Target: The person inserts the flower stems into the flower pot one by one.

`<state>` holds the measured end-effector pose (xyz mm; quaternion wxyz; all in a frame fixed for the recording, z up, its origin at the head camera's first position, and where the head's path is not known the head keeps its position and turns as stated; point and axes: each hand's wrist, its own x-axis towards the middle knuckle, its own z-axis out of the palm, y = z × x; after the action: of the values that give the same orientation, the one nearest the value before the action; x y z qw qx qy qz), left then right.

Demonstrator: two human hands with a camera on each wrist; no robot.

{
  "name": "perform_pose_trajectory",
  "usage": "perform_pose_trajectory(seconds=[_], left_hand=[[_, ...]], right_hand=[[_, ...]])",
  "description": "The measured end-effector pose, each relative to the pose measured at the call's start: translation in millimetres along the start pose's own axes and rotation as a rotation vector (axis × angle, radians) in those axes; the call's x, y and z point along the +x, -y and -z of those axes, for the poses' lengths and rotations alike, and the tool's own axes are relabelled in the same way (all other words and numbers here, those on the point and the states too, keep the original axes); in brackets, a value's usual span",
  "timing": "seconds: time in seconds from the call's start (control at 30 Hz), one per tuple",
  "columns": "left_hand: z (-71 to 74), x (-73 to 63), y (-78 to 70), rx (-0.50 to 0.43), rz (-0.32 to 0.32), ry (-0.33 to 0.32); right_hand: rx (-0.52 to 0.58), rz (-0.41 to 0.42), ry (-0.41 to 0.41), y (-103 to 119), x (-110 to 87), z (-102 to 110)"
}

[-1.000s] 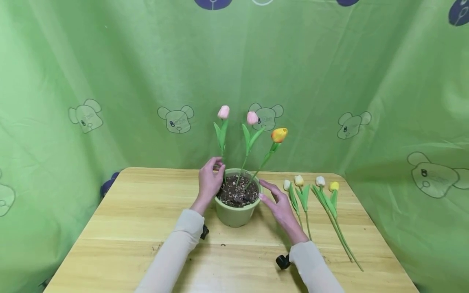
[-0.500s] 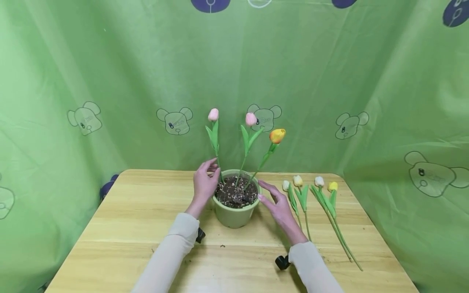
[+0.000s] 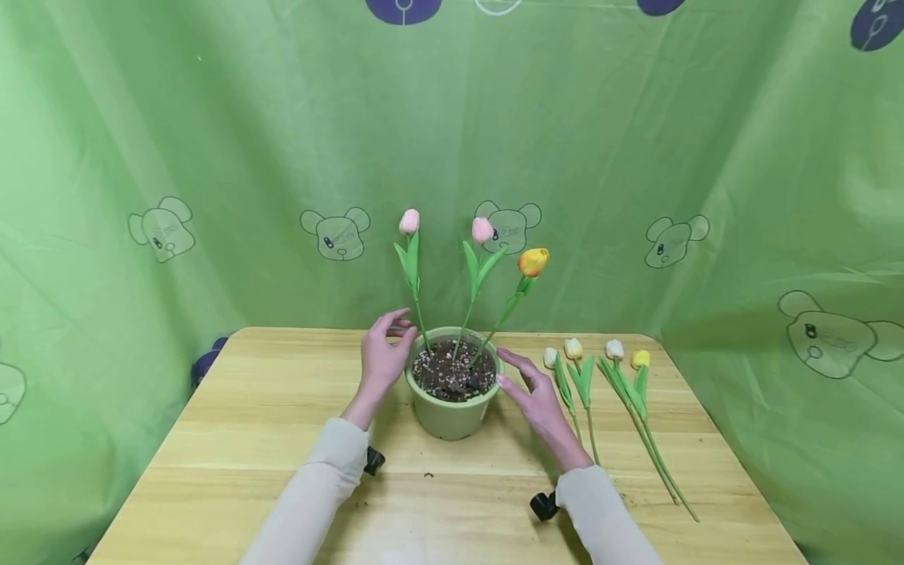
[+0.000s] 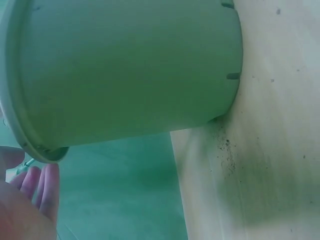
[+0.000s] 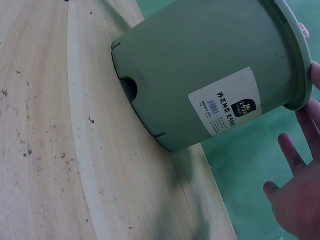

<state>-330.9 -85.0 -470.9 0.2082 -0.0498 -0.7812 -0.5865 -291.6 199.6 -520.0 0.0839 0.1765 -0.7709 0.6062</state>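
Three artificial tulips stand in the soil of a green flower pot point(image 3: 452, 420): a pink tulip point(image 3: 410, 222) at the left, leaning outward, a second pink tulip point(image 3: 482, 231) in the middle, and an orange-yellow tulip point(image 3: 533, 262) tilted right. My left hand point(image 3: 382, 357) is just left of the pot's rim, its fingers loosely bent and holding nothing, beside the left tulip's stem. On the right, my right hand point(image 3: 540, 400) rests thumb and forefinger against the rim, fingers spread. The right wrist view shows the pot's white label point(image 5: 227, 102).
White tulips point(image 3: 614, 350), a cream tulip point(image 3: 574, 348) and a yellow tulip point(image 3: 640, 359) lie on the wooden table point(image 3: 233, 439) to the right of the pot. Soil crumbs point(image 5: 29, 150) dot the tabletop. A green curtain point(image 3: 339, 118) hangs behind and at both sides.
The left pink tulip has tilted to the left. My left hand has let go of its stem and drawn away leftward, out past the rim. My right hand stays at the pot.
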Motion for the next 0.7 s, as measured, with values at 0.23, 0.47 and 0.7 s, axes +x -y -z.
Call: perform_pose_trajectory(seconds=[0.23,0.47,0.7], left_hand=[[6.9,-8.8,0.4,0.006,0.013,0.009],[13.7,-17.7,1.3,0.007,0.024,0.023],[19.4,-26.2,2.4,-0.003,0.047,0.055]], right_hand=[[0.000,0.001,-0.006,0,-0.6,-1],[-0.004,0.004,-0.007,-1,0.6,-1],[0.000,0.014,-0.009,1,0.6,-1]])
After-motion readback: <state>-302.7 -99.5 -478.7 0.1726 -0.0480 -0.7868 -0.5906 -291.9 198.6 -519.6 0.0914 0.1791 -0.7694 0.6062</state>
